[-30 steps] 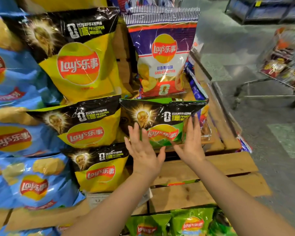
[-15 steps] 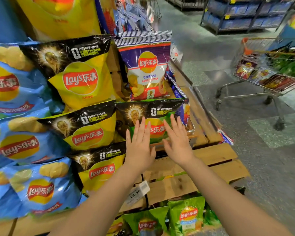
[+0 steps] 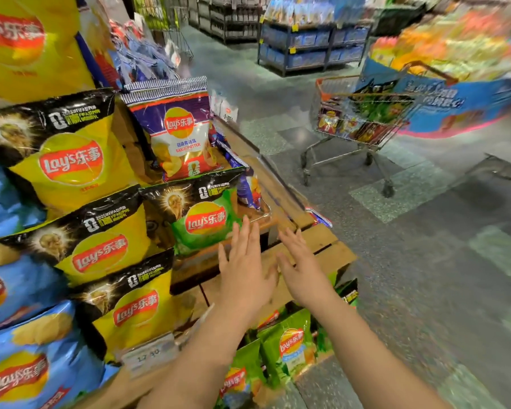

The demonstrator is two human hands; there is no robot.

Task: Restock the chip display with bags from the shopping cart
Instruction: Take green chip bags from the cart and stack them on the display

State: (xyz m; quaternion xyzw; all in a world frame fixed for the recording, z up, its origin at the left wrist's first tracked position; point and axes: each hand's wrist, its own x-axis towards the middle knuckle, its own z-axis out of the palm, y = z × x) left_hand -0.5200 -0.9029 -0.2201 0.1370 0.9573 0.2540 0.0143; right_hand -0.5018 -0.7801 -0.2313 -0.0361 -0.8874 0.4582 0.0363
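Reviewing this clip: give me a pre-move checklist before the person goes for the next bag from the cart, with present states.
1. Left hand free: ok, fingers straight, nothing held.
2. Right hand free: ok, open and empty.
3. Green bag seated on the wooden shelf: ok, neither hand grips it.
4. Shopping cart holds bags: ok, packets visible inside.
5. Floor to the cart unobstructed: ok.
6. Which bags are in the cart: cannot tell, blurred.

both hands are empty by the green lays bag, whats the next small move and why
Probably turn right and reach toward the shopping cart for another bag. The left hand and right hand are open and hold nothing, the green bag already sits on the wooden shelf, and the cart shows bags inside.
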